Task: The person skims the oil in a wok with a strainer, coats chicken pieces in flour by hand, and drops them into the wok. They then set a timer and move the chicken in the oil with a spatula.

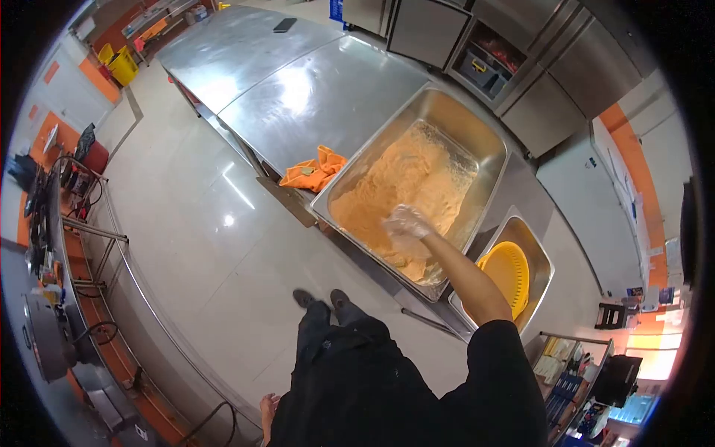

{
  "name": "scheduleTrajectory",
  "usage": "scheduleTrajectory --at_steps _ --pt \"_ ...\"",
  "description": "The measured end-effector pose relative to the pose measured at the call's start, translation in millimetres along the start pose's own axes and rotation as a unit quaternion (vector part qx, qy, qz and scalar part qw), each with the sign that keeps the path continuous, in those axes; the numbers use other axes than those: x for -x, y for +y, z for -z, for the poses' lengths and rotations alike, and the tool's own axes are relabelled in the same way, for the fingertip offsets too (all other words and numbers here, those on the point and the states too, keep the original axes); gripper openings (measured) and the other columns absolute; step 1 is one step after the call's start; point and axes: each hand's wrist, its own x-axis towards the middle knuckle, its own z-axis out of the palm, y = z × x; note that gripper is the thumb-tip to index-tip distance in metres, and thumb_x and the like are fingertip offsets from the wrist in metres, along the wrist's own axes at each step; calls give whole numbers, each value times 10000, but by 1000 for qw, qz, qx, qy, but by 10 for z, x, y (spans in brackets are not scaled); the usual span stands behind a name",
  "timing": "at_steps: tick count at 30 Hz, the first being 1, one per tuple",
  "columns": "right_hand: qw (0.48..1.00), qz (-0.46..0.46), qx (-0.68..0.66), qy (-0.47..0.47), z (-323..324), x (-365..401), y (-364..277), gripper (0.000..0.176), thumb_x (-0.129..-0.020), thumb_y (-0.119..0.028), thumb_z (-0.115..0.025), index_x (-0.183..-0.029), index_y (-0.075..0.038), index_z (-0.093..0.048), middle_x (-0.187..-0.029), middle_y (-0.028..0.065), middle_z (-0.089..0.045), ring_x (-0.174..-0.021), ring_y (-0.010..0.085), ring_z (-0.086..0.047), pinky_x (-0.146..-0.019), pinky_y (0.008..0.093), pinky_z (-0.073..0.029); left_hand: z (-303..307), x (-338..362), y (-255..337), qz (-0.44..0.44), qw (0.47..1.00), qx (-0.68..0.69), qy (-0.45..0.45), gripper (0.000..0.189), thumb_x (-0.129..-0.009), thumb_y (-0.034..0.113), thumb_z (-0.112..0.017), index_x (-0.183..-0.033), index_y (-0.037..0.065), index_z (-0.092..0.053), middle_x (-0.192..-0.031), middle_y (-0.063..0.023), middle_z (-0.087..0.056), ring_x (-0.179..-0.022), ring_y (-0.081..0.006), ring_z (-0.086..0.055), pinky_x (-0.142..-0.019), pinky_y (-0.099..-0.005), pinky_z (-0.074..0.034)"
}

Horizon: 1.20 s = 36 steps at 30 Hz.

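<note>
My right hand [408,222], in a clear plastic glove, reaches into a deep steel pan [488,138] at the table's near end. It is at the surface of a heap of orange-tan powder [406,175], which looks like seasoned flour. Motion and the glove blur its fingers, and I cannot tell whether they grip anything. My left hand [269,404] hangs low beside my body, bare and holding nothing, its fingers loosely bent and partly cut off by my clothing. Left of the pan lies a crumpled orange cloth [316,171].
Right of the pan, a yellow plastic basket [508,276] sits in a smaller steel pan [542,257]. A phone [284,25] lies on the far part of the steel table [253,89]. Steel fridges [547,104] line the back. A metal rail [149,294] runs along the left.
</note>
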Motion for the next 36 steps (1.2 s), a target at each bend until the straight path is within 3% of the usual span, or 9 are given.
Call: scheduleTrajectory --at_steps 4,6,10,13,15,18,21,28,36 --pt "997 -72 -23 10 36 -102 -616 432 -775 -448 -465 -723 -57 -641 -802 144 -616 -798 289 -569 -742 367 -431 197 -353 -276 72 997 36 -8 384 -842 213 -396 -1135 -25 -468 -954 -184 -587 -853 -291 -582 -717 -382 -477" --pt "980 181 -34 79 -341 -263 -370 399 -771 -431 -499 -771 -56 -634 -788 148 -607 -790 280 -561 -708 346 -436 121 -458 -108 103 990 84 -37 397 -840 223 -395 -1156 -8 -464 -975 -177 -586 -858 -288 -579 -733 -391 -471" --pt "994 11 -56 -89 199 -21 -456 320 -766 -387 -515 -798 -86 -617 -773 117 -605 -741 279 -566 -655 337 -452 42 -811 330 -1 996 -71 -58 393 -841 231 -396 -1154 3 -466 -971 -167 -585 -856 -284 -580 -729 -393 -471" --pt "931 94 -229 269 1 154 -217 261 -751 -330 -509 -798 -90 -600 -780 108 -601 -652 290 -559 -595 361 -463 -42 -1084 794 -58 985 -143 -79 389 -842 237 -398 -1152 11 -467 -968 -160 -585 -853 -281 -581 -726 -394 -471" --pt "979 -162 43 112 -337 135 -154 220 -745 -257 -494 -813 -75 -599 -816 117 -608 -696 289 -584 -627 370 -475 -56 -1298 1038 -99 970 -200 -91 387 -843 241 -398 -1150 17 -468 -966 -155 -585 -852 -280 -582 -724 -395 -471" --pt "998 15 60 -20 -483 327 -188 218 -713 -204 -500 -840 -55 -596 -831 148 -604 -740 299 -597 -651 394 -479 -18 -1695 1318 -180 924 -322 -104 384 -843 247 -400 -1148 25 -469 -964 -147 -585 -850 -277 -583 -721 -396 -470" --pt "996 -69 4 -51 -109 355 -553 205 -705 -165 -476 -825 -47 -593 -830 162 -602 -752 309 -603 -662 424 -477 59 -1981 1619 -210 897 -377 -99 381 -844 253 -401 -1147 33 -471 -961 -139 -585 -848 -274 -584 -718 -397 -470" --pt "989 35 31 -142 41 328 -511 243 -736 -141 -499 -937 -25 -569 -882 181 -601 -800 306 -600 -655 421 -474 -84 -2002 2935 51 995 76 -37 335 -847 291 -428 -1075 52 -481 -904 -122 -583 -807 -254 -595 -651 -395 -476" --pt "977 -149 -132 -70 222 383 -453 258 -751 -263 -574 -834 -21 -549 -786 114 -558 -642 238 -535 -562 353 -446 -488 -1904 3093 31 994 37 -94 333 -852 268 -409 -1084 39 -476 -916 -106 -565 -801 -239 -584 -651 -380 -478"
